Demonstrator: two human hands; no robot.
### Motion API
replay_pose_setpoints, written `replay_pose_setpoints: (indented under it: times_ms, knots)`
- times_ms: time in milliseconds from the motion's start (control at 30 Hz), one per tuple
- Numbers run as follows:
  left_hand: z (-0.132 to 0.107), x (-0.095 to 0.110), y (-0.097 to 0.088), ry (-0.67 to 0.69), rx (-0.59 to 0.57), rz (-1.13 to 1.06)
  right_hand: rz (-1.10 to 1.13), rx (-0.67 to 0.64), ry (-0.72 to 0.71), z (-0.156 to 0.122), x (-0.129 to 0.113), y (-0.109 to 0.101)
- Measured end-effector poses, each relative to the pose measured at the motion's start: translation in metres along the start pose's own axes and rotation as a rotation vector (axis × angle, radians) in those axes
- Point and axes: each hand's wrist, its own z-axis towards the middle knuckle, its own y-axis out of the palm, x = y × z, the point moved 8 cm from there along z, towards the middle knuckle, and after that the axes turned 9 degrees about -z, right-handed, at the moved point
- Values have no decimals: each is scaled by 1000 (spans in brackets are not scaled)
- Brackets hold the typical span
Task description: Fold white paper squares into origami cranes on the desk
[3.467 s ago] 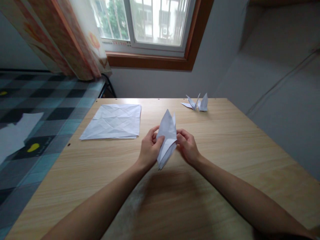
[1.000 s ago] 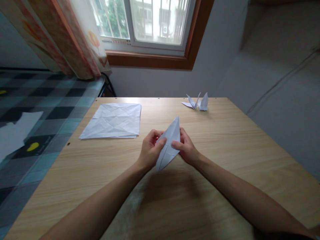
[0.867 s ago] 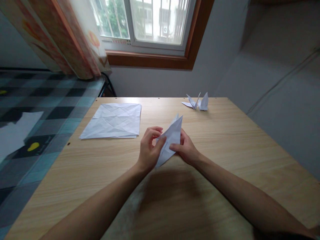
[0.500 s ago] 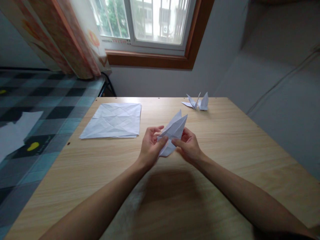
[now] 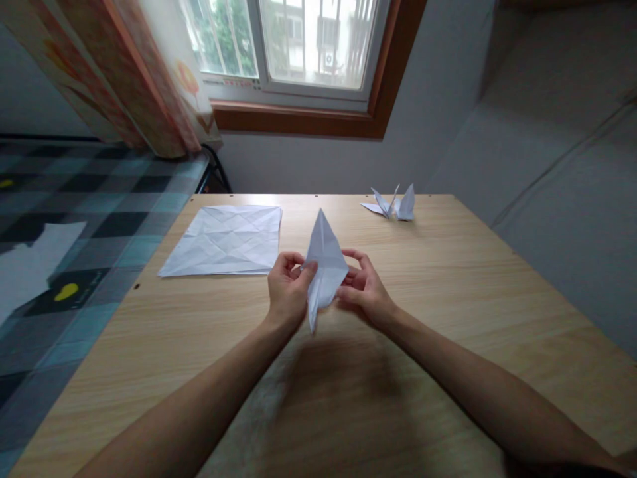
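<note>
A piece of white folded paper [image 5: 326, 255] is held up over the table, one long point upward and a narrow point hanging down. My left hand [image 5: 288, 285] pinches its left edge, thumb in front and fingers curled behind. At the right corner is my right hand [image 5: 365, 289], loosely curved round the edge; its thumb touches the lower right side and the index finger lies along the upper right side. Some of the right fingertips are hidden behind the paper.
Creased white paper sheets [image 5: 226, 242] lie stacked at the table's left. Two folded paper pieces, one shaped like a crane [image 5: 383, 202], stand at the far right. Left of the wooden table [image 5: 448, 318] is a checked cloth [image 5: 114, 192] with white paper [image 5: 42, 259] on it.
The folded paper has been turned, so its point now faces straight up and a narrow point hangs down. My left hand has shifted slightly left; my right hand has loosened its thumb grip.
</note>
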Motion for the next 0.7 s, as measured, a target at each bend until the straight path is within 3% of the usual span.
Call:
replay_pose_setpoints:
  times_ms: [233,400,700]
  knots:
    - [7,-5,-18,105,126,14,66,3,43,-3,0,5]
    - [5,-15,-16,23,109,-64,69,-115,148,-8,12,19]
    - [8,-16,-17,12,137,-165,63,18,159,-5,10,9]
